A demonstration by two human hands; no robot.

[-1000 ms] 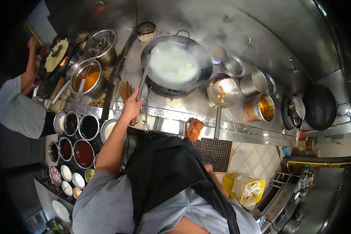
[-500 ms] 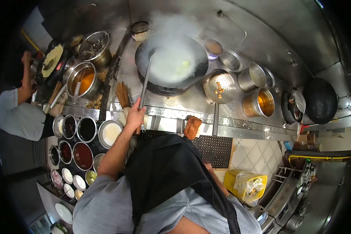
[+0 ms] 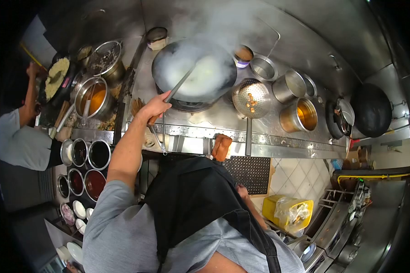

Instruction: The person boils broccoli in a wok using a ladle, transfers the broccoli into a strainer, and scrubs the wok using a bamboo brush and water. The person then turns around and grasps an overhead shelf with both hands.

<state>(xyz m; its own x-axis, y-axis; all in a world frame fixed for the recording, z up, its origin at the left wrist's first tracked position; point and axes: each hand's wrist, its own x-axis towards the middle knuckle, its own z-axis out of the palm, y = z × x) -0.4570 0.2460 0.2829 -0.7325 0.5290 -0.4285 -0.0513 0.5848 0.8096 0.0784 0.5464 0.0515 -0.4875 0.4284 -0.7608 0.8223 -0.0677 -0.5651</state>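
My left hand [image 3: 157, 108] is wrapped round the wooden end of a long-handled wok ladle [image 3: 181, 84]. The metal shaft slants up and right into a large black wok [image 3: 159, 68], and steam and liquid hide its head. Pale, cloudy liquid [image 3: 207, 75] steams inside the wok. Down by the right side of my black apron hangs my right hand [image 3: 242, 191]; its fingers are too small and partly hidden to read. Right of the wok, a perforated strainer [image 3: 259, 98] holds several brown pieces, its handle reaching over the counter edge.
Metal pots [image 3: 290, 86] and a pot of amber liquid [image 3: 307, 114] stand to the right. A folded brown cloth [image 3: 222, 147] hangs at the stove's front edge. Bowls of sauces [image 3: 99, 154] sit at left. A co-worker [image 3: 23, 136] handles a pan [image 3: 43, 94] farther left. A yellow bin [image 3: 269, 208] stands below.
My left hand has moved up and slightly left, swinging the ladle so its shaft leans farther right across the wok. The pale green patch in the liquid is now less distinct.
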